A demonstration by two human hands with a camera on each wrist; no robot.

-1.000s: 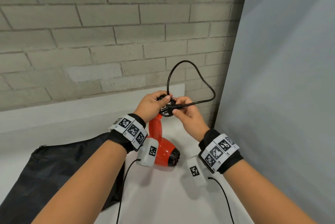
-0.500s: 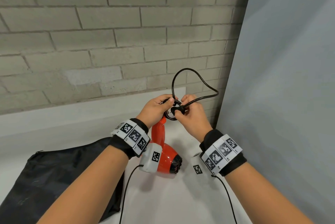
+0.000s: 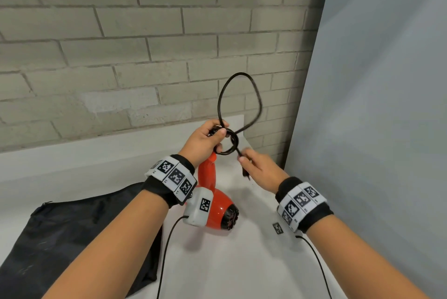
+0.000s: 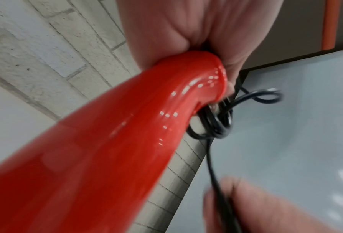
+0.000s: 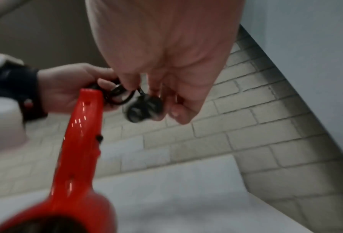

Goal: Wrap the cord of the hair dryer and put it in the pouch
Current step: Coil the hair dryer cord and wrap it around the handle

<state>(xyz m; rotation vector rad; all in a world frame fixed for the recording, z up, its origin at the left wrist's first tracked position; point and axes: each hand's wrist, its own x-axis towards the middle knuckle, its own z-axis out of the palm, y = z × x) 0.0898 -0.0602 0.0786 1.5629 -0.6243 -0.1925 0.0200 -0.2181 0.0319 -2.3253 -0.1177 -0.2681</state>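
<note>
The red hair dryer point(image 3: 217, 209) hangs nozzle-down over the white table, its handle point(image 4: 126, 126) pointing up. My left hand point(image 3: 205, 139) grips the top of the handle together with a small coil of the black cord point(image 3: 228, 143). A larger loop of cord point(image 3: 239, 97) stands up above the hands. My right hand point(image 3: 258, 168) pinches the plug end of the cord point(image 5: 144, 107), just right of and below the coil. The black pouch point(image 3: 60, 238) lies flat on the table at lower left.
A grey brick wall point(image 3: 145, 56) stands behind the table and a pale panel point(image 3: 387, 129) closes off the right side. The white table top point(image 3: 229, 262) stretches toward me. Thin black sensor cables point(image 3: 167, 250) hang from both wristbands.
My right hand has drawn the plug end down and to the right, away from the left hand. The upper loop now stands taller and narrower. The dryer stays hanging from the left hand.
</note>
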